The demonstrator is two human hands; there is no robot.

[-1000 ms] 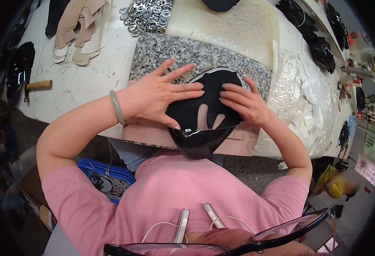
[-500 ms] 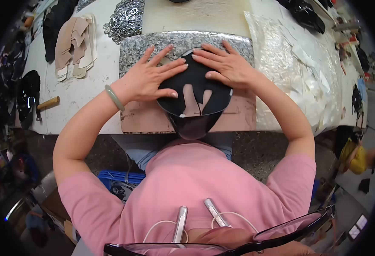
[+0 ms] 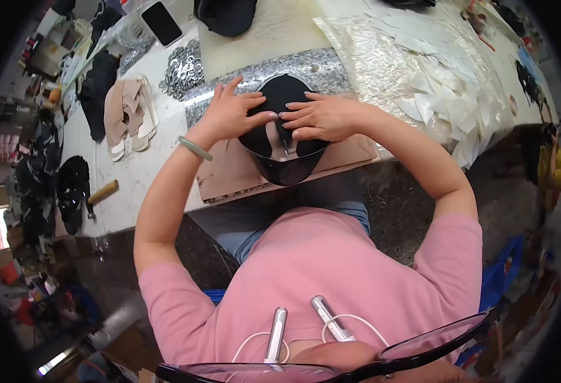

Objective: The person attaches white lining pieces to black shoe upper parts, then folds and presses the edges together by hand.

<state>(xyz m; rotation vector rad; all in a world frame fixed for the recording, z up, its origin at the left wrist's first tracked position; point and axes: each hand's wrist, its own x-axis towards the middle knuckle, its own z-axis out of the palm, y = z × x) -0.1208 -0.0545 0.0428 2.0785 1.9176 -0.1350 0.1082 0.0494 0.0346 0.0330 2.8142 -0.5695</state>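
Observation:
A black piece of material (image 3: 285,86) with a glossy, drooping front part (image 3: 285,171) lies in front of me; its exact kind I cannot tell. Pale patches show in its middle, partly hidden by my fingers. My left hand (image 3: 234,113) rests on its left side, fingers spread and thumb pointing inward. On the right side my right hand (image 3: 324,119) lies with its fingers stretched toward the middle. The fingertips of both hands almost meet. Beneath the piece are a speckled stone slab (image 3: 328,60) and a pinkish-brown board (image 3: 220,182) at the table edge.
To the left are stacked beige cut pieces (image 3: 124,115), a pile of metal rings (image 3: 184,69) and a wooden-handled hammer (image 3: 105,191). A phone (image 3: 161,23) and a black item (image 3: 227,14) lie at the back. White scraps (image 3: 446,96) cover plastic sheeting on the right.
The view has turned, and the table now appears tilted. Both hands have slid down the black piece toward its pale patches and closer together. The phone has come into view.

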